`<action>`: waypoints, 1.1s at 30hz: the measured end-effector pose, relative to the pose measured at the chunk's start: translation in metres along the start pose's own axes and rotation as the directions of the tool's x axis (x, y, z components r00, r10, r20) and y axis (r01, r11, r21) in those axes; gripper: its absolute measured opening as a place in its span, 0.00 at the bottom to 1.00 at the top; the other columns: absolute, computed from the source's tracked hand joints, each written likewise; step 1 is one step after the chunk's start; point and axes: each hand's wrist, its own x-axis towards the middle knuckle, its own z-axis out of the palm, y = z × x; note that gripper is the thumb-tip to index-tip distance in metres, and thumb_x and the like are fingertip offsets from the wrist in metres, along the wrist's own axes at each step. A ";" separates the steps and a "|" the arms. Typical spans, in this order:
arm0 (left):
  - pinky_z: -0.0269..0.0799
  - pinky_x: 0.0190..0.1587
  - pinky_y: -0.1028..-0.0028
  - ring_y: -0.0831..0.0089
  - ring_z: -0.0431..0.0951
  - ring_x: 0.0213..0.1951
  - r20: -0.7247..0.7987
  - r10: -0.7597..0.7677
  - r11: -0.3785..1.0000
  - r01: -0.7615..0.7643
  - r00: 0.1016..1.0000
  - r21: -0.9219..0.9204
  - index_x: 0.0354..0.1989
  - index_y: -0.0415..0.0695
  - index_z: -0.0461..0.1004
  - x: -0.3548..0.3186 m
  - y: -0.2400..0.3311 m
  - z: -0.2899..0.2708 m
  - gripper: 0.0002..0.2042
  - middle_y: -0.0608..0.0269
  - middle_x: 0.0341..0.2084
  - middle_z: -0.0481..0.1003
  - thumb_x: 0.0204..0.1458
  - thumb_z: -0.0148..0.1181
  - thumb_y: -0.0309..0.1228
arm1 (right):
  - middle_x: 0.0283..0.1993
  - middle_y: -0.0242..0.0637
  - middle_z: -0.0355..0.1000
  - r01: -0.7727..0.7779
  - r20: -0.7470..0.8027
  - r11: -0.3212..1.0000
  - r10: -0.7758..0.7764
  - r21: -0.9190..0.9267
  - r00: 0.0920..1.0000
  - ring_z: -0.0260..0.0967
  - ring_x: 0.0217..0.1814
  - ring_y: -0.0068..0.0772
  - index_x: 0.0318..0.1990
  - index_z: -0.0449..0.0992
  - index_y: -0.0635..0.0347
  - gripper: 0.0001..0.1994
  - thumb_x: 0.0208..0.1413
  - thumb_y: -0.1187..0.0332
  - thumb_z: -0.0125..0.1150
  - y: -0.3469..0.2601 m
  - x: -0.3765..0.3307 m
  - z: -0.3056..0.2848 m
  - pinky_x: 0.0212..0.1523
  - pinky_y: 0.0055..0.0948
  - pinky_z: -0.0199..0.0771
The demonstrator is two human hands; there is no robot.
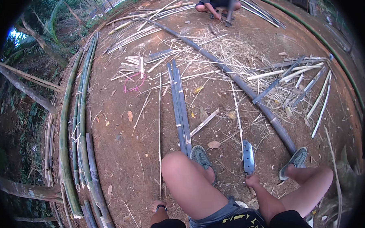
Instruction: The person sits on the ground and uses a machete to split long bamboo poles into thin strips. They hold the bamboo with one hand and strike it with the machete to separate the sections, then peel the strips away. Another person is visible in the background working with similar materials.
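Observation:
My right hand (253, 180) grips the handle of a broad grey chopping knife (248, 157), whose blade points away from me over the dirt between my feet. My left hand (158, 204) shows only partly beside my left knee. It closes on the near end of a long thin bamboo strip (160, 129) that runs straight away from me. A pair of dark split bamboo slats (179, 101) lies under my left sandal (200, 156). My right sandal (295, 160) rests by the end of a long dark bamboo pole (237, 81).
Green bamboo poles (81, 122) are stacked along the left edge of the dirt. Cut slats (306, 74), shavings and dry leaves are scattered ahead, along with a pink loop (134, 82). Another person (216, 3) squats at the far end, working on bamboo.

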 end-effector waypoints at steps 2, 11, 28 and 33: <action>0.67 0.56 0.59 0.57 0.74 0.52 0.028 0.170 0.985 -0.169 0.985 -0.020 0.51 0.42 0.69 -0.018 -0.010 -0.011 0.22 0.49 0.48 0.73 0.49 0.61 0.39 | 0.31 0.33 0.79 -0.026 0.050 0.999 0.025 0.022 0.998 0.77 0.34 0.32 0.31 0.83 0.45 0.11 0.46 0.53 0.61 0.000 -0.002 0.009 0.44 0.35 0.74; 0.72 0.39 0.52 0.47 0.79 0.37 -0.364 0.342 0.774 -0.480 0.866 -0.413 0.33 0.40 0.77 -0.036 -0.008 -0.010 0.16 0.45 0.30 0.78 0.45 0.64 0.42 | 0.26 0.35 0.78 -0.071 0.071 0.969 0.056 0.237 0.996 0.76 0.29 0.32 0.30 0.84 0.51 0.10 0.45 0.57 0.65 -0.005 0.011 0.033 0.35 0.32 0.75; 0.71 0.33 0.68 0.67 0.75 0.30 -0.101 0.586 0.682 -0.557 0.804 -0.474 0.34 0.39 0.74 -0.045 0.048 -0.055 0.14 0.57 0.26 0.75 0.58 0.53 0.39 | 0.46 0.48 0.76 -0.008 0.104 0.989 -0.007 0.147 0.995 0.75 0.48 0.46 0.40 0.80 0.61 0.17 0.46 0.62 0.55 -0.053 -0.019 -0.022 0.48 0.39 0.75; 0.70 0.32 0.73 0.74 0.74 0.28 -0.240 0.771 0.172 -0.555 0.590 -0.814 0.37 0.39 0.73 -0.057 0.100 -0.188 0.13 0.63 0.26 0.74 0.61 0.50 0.37 | 0.49 0.50 0.75 -0.050 0.132 0.965 0.017 0.257 0.991 0.73 0.52 0.46 0.42 0.79 0.66 0.19 0.45 0.64 0.57 -0.051 -0.013 -0.018 0.51 0.38 0.74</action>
